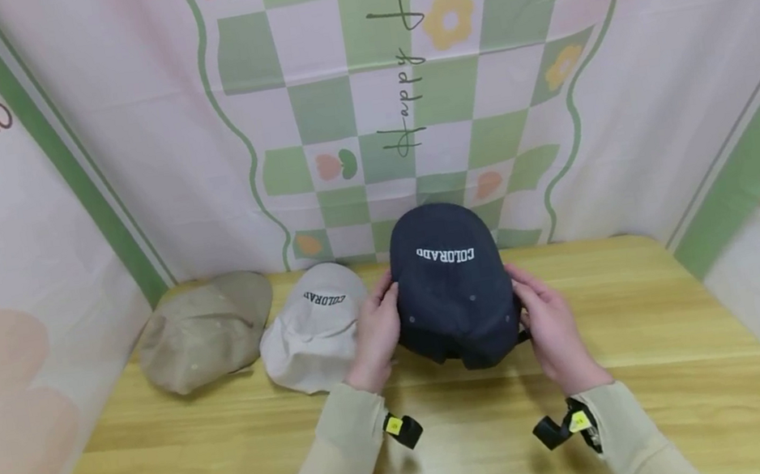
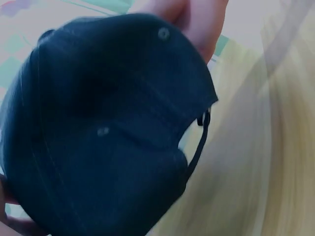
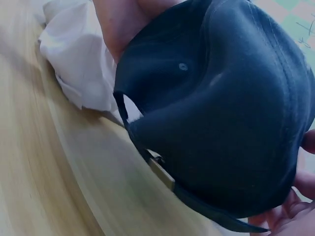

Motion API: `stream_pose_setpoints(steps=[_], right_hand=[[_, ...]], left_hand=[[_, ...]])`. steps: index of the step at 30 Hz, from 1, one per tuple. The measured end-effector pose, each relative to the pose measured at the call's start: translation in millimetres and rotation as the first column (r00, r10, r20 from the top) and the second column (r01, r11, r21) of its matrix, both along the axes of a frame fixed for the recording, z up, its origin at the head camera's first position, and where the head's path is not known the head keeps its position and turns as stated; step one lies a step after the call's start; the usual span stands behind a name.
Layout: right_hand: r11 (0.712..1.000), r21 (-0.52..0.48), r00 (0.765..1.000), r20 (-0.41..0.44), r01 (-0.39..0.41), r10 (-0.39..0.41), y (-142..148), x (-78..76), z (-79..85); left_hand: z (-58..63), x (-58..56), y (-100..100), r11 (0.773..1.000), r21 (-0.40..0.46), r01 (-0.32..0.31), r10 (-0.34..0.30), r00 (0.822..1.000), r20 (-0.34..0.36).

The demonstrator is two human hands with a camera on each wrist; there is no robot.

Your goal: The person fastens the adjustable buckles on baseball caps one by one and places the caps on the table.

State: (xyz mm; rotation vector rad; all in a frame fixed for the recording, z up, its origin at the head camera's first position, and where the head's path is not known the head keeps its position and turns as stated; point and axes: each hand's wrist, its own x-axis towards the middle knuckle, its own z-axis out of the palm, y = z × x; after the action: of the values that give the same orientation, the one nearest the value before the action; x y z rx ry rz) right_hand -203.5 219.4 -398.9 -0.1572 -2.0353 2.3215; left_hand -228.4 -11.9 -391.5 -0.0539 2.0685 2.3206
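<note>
A dark navy baseball cap (image 1: 453,291) with white COLORADO lettering is held between both hands above the wooden table. My left hand (image 1: 376,328) grips its left edge, thumb on the outside. On the opposite edge my right hand (image 1: 553,326) holds it, fingers curled behind the side. The cap's crown faces up and the lettering reads upside down in the head view. In the right wrist view the back strap (image 3: 197,201) and its buckle hang along the lower edge of the cap. The left wrist view shows the back opening beside the strap (image 2: 199,147).
A light grey cap (image 1: 320,328) with dark lettering lies just left of my left hand. Farther left is a khaki cap (image 1: 205,328). Both rest on the wooden table (image 1: 238,471), near the patterned curtain (image 1: 397,103) at the back.
</note>
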Motion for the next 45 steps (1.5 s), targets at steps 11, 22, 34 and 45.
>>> stream_pose_setpoints(steps=[11, 22, 34, 45], right_hand=[[0.988, 0.143, 0.995, 0.081, -0.063, 0.052, 6.3, -11.9, -5.2], [0.968, 0.229, 0.989, 0.125, -0.104, 0.076, 14.5, -19.0, -12.4], [0.934, 0.344, 0.986, 0.159, -0.099, 0.046, 20.5, -19.6, -20.1], [0.929, 0.355, 0.983, 0.176, -0.106, 0.045, 22.3, -21.5, -20.5]], left_hand=[[-2.9, -2.9, 5.1, 0.988, -0.089, 0.124, -0.118, 0.99, 0.078], [-21.6, -5.6, 23.8, 0.987, -0.158, 0.041, -0.027, 0.996, 0.089], [-32.0, -5.3, 30.4, 0.958, -0.288, 0.007, 0.035, 0.99, 0.139], [-34.5, -14.1, 31.7, 0.972, -0.235, 0.006, 0.023, 0.992, 0.12]])
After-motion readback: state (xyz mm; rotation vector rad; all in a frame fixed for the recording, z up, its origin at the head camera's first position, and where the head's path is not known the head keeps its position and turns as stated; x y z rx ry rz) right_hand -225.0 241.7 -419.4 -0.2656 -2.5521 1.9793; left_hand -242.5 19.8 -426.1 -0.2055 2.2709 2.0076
